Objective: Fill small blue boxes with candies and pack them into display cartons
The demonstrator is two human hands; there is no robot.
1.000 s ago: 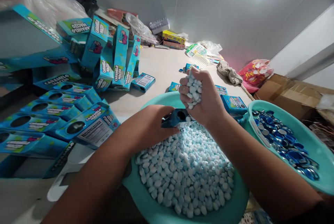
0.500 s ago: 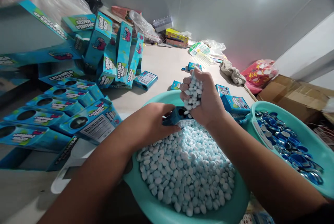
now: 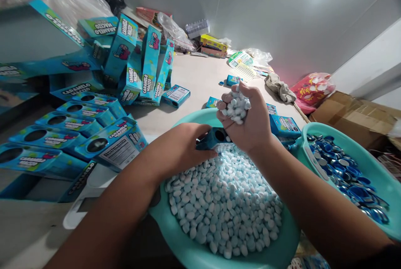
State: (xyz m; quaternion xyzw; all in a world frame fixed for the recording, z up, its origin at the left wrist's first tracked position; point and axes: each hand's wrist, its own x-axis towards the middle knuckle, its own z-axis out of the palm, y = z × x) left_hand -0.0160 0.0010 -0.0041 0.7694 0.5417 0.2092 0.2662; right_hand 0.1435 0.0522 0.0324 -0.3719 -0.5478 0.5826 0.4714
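Note:
A teal basin point(image 3: 175, 242) in front of me is heaped with pale blue and white candy tablets point(image 3: 224, 202). My left hand point(image 3: 180, 148) is closed round a small blue box point(image 3: 214, 137) with a round hole, held just above the heap. My right hand point(image 3: 247, 118) is cupped and closed round a handful of tablets point(image 3: 236, 105), right above and behind the box's hole.
A second teal basin point(image 3: 376, 177) of blue round caps sits at the right. Several blue "Caramelo Macizo" boxes point(image 3: 109, 143) lie and stand at the left. Small boxes point(image 3: 283, 125), a rag point(image 3: 280, 86), a red bag point(image 3: 311, 87), a cardboard box point(image 3: 354, 112) and clutter line the back wall.
My right hand has tipped back so its handful of tablets sits higher in the palm; fewer tablets hang over the box. The left hand and box stay put.

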